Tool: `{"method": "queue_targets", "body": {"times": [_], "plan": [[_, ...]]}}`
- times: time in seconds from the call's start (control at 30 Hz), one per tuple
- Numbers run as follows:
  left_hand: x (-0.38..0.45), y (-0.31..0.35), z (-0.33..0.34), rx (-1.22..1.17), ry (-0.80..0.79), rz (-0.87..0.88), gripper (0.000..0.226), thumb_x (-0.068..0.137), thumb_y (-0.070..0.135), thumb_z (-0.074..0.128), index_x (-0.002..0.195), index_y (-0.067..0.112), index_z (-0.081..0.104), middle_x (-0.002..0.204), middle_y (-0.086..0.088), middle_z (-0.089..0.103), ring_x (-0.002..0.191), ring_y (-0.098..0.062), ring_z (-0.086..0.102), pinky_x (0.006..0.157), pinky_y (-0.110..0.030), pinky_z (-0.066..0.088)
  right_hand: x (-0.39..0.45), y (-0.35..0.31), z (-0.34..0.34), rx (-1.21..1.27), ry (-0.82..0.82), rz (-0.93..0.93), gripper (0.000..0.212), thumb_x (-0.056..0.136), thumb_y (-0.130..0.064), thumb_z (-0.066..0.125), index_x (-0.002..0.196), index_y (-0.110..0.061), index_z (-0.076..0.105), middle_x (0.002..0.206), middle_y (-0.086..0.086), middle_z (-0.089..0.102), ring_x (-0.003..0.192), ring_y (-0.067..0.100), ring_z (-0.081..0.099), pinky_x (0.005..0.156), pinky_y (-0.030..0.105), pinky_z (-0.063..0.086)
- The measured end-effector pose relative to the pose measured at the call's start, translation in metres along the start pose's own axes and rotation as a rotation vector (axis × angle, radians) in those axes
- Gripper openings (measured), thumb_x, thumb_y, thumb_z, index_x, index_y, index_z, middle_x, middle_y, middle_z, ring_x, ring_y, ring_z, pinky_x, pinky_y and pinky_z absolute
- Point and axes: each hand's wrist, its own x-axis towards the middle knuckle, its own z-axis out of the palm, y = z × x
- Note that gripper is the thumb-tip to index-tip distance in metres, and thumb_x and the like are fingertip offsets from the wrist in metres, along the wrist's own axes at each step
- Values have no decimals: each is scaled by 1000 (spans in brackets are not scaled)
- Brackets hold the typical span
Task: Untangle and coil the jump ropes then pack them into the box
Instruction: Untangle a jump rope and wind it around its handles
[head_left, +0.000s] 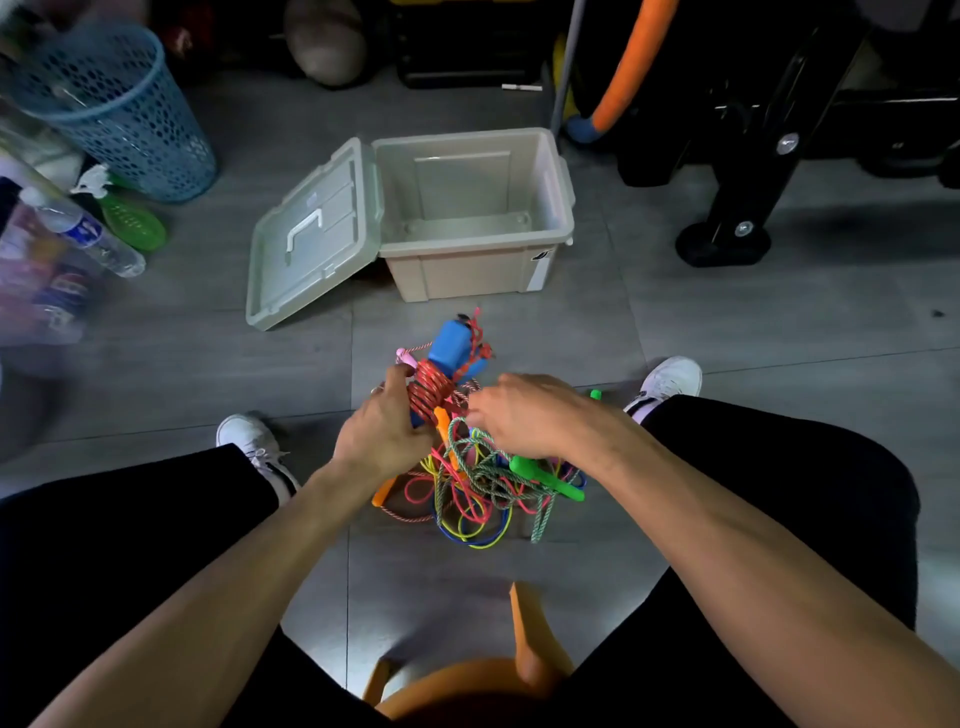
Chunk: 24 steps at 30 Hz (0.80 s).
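My left hand (382, 428) grips a pair of blue handles (451, 343) with a red-and-white rope (430, 391) coiled tightly round them. My right hand (519, 413) pinches the loose end of that red rope just to the right of the coil. Beneath both hands lies a tangled pile of ropes (478, 499) on the floor: green braided, pink, yellow and blue cords, with green handles (545, 478) and an orange handle (387, 493) sticking out. The beige box (519, 270) stands open and empty farther away, its lid (311, 234) hinged back to the left.
A blue mesh basket (119, 109), a water bottle (88, 234) and a green spray bottle (124, 215) sit at far left. Black exercise equipment (737, 208) and an orange foam tube (628, 57) stand at right rear. I sit on an orange stool (467, 686), a white shoe each side.
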Motion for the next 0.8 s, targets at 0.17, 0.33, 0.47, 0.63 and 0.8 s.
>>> {"method": "queue_targets", "body": {"times": [0.17, 0.33, 0.47, 0.63, 0.8], "plan": [[-5, 9, 13, 604, 38, 16, 66, 80, 41, 68, 129, 10, 34, 113, -11, 55, 107, -30, 55, 77, -42, 50, -9, -1, -19, -31, 84, 15, 20, 102, -31, 47, 92, -15, 56, 71, -4, 45, 61, 17, 43, 59, 32, 35], [-9, 16, 21, 855, 189, 178, 65, 84, 29, 62, 137, 4, 33, 120, -14, 55, 107, -30, 54, 76, -39, 47, -9, 6, -27, 65, 200, 24, 28, 101, -35, 45, 96, -15, 64, 94, 7, 64, 84, 28, 58, 67, 34, 41], [-20, 29, 28, 722, 167, 304, 87, 76, 45, 60, 144, 3, 26, 125, -14, 47, 109, -32, 47, 83, -42, 42, -1, 14, -21, 186, 337, 13, 29, 97, -38, 54, 92, -13, 68, 88, -3, 50, 90, 22, 55, 68, 32, 38], [-24, 39, 15, 395, 122, 397, 78, 76, 39, 65, 140, 8, 34, 121, -13, 47, 108, -32, 48, 85, -42, 45, 6, 32, -16, 396, 413, 88, 23, 88, -39, 66, 87, -17, 70, 86, 2, 67, 81, 22, 61, 74, 40, 51], [-21, 39, -10, 190, 103, 218, 60, 62, 38, 81, 112, 16, 54, 87, 1, 49, 84, -29, 60, 67, -32, 49, 7, 28, -16, 469, 419, 81, 24, 86, -42, 66, 85, -19, 70, 74, 3, 69, 70, 22, 63, 66, 42, 51]]}}
